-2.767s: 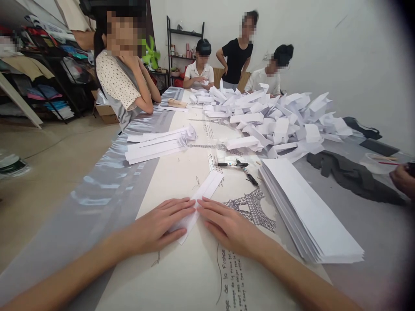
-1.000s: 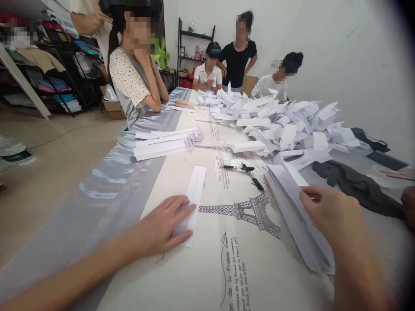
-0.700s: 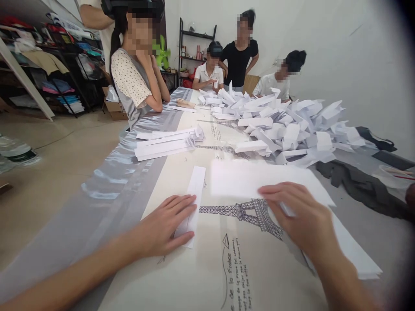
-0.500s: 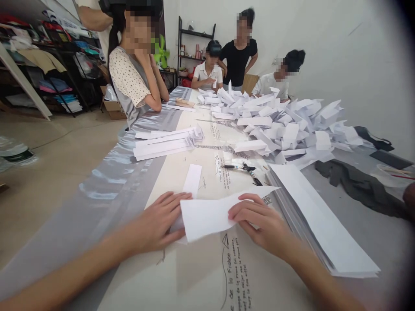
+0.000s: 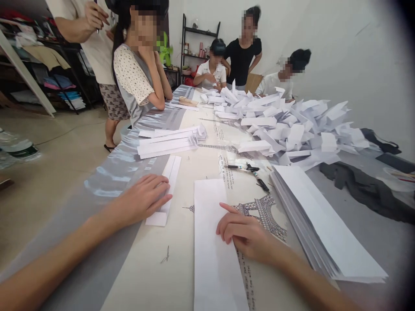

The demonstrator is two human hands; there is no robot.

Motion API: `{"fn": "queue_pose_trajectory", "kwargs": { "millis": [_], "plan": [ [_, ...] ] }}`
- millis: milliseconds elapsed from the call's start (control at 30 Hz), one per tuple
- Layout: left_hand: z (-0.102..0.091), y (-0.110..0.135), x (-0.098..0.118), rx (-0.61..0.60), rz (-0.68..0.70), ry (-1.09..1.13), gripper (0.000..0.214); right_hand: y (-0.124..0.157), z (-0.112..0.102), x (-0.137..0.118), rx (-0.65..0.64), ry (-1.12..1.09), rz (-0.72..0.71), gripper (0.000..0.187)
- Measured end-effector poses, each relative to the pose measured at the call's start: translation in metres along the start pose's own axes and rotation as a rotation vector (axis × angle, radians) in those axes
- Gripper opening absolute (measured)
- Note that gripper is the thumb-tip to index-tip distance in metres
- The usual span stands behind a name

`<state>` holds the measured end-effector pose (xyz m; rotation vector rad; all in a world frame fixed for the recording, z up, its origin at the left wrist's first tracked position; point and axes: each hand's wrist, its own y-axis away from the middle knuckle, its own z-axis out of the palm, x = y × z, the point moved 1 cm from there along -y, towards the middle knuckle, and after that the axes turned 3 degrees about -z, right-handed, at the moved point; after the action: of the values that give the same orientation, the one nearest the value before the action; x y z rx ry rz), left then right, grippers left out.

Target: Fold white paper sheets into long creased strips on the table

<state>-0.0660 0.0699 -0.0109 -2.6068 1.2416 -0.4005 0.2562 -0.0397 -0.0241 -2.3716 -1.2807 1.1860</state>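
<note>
A long white paper strip (image 5: 212, 268) lies lengthwise on the printed tablecloth before me. My right hand (image 5: 244, 233) is at its right edge, fingers curled on the paper and index finger pointing out; the thumb is hidden. To the left, my left hand (image 5: 147, 196) rests with fingers stretched out over a narrower folded paper strip (image 5: 157, 218), partly covering it. Right of my right hand lies a thick stack of long white paper (image 5: 330, 224). Black pens (image 5: 249, 167) are on the cloth beyond the strip.
A large heap of folded white papers (image 5: 295, 125) spreads over the table's far right. More folded strips (image 5: 168, 142) lie at the left edge. A dark cloth (image 5: 359, 190) is beyond the stack. Several people (image 5: 136, 77) are around the table. Shelves (image 5: 65, 82) stand at the far left.
The paper strip raised between my hands now lies along the table under my right hand. My left hand has moved left, together with the folded strip. A standing person shows more fully at the left.
</note>
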Motion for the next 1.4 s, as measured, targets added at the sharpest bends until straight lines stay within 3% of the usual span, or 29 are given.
{"fn": "queue_pose_trajectory", "kwargs": {
  "millis": [133, 233, 300, 467, 667, 1000, 1267, 1400],
  "plan": [
    [0.009, 0.001, 0.041, 0.061, 0.023, 0.036, 0.041, 0.000, -0.001, 0.002, -0.070, -0.080, 0.032, 0.041],
    [0.020, 0.003, 0.071, -0.078, 0.167, 0.046, 0.055, 0.001, -0.003, 0.003, -0.122, -0.100, 0.039, 0.046],
    [0.026, 0.004, 0.079, -0.147, 0.182, 0.071, 0.058, 0.001, -0.004, 0.004, -0.120, -0.091, 0.040, 0.048],
    [0.028, 0.006, 0.076, -0.172, 0.123, 0.145, 0.061, 0.001, -0.002, 0.008, -0.040, 0.148, 0.184, 0.036],
    [0.029, 0.009, 0.074, -0.192, 0.105, 0.118, 0.065, 0.004, 0.004, 0.013, -0.212, 0.395, 0.336, 0.057],
    [0.028, 0.007, 0.072, -0.211, 0.106, 0.041, 0.074, 0.004, 0.003, 0.010, -0.261, 0.378, 0.385, 0.056],
    [0.028, 0.007, 0.070, -0.208, 0.116, 0.067, 0.075, 0.008, 0.005, 0.010, -0.147, 0.316, 0.541, 0.047],
    [0.030, 0.009, 0.069, -0.192, 0.090, 0.087, 0.075, 0.008, 0.005, 0.011, -0.135, 0.297, 0.531, 0.046]
  ]
}}
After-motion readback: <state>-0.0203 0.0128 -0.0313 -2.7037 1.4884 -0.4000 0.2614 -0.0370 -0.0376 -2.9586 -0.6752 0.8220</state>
